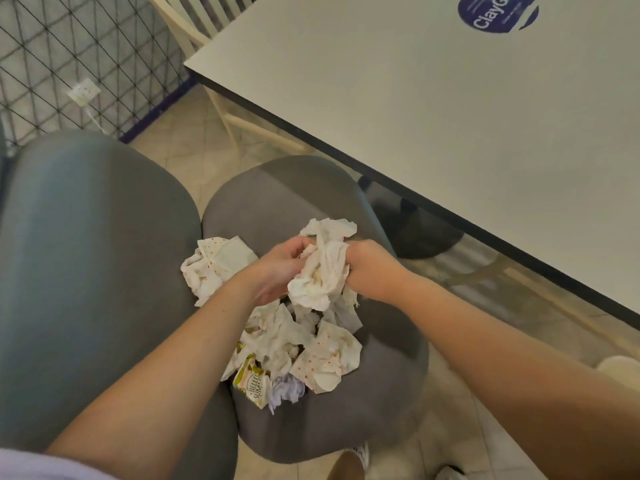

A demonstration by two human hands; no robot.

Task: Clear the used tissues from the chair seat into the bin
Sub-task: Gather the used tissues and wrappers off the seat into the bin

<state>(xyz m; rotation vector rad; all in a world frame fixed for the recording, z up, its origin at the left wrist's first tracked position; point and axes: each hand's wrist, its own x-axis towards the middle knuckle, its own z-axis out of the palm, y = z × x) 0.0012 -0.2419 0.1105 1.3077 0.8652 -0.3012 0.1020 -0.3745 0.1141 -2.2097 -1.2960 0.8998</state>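
Hands [320, 268] bunch tissues [322, 271]; table [450, 116] beside chair seat [277, 195].

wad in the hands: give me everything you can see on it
The wad is white, crumpled tissue, soft and creased, with faint yellowish staining in the folds. Several sheets look bunched together; how many is unclear. The left hand and right hand grip it from either side, and a loose flap sticks up beyond the fingers. It sits above the seat, its lower edge overlapping more tissues piled there; contact is unclear.
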